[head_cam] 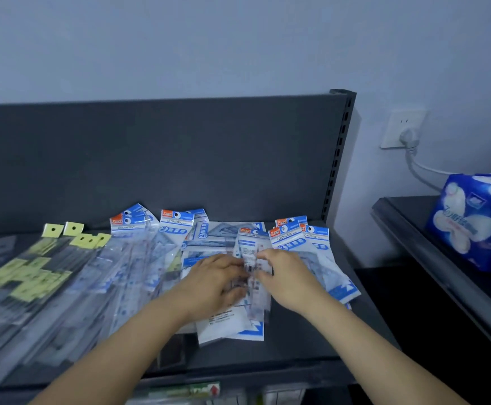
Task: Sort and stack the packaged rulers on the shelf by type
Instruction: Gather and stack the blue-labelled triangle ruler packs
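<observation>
Dark grey shelf deck (pixel 305 343) with matching back panel, closed off at the right by slotted upright (pixel 338 159); pale wall behind. All positions below taken off that upright.

Just left of upright's foot: fanned pile of GEOMETRIC set packs (pixel 320 258), blue headers up. Further left, mid-deck: loose GEOMETRIC heap (pixel 229 325), overlapping, some apparently face down. Further left again: long ruler packs (pixel 127 258) with blue headers. Farthest from upright: yellow-tagged ruler packs (pixel 30 279), fanned, not squared.

Left hand (pixel 218 277): fingers curled down over held pack (pixel 250 255), gripping the side away from upright. Right hand (pixel 285 276): thumb and fingers pinching same pack on the upright side. Motion blur there, so exact finger contact hard to read.

Judgement: mid-sort, pulling one pack out of the heap. To do it well:
- read header print before committing to a pile
- lift clear, don't drag; slippery film likely to pull neighbours along
- land with header holes and bottom edges aligned
- keep pile nearest upright back from deck's front edge; looks close to overhang

Right of upright, off the shelf: wall socket (pixel 402 128) with plug, tissue pack (pixel 472 223). Not relevant.
</observation>
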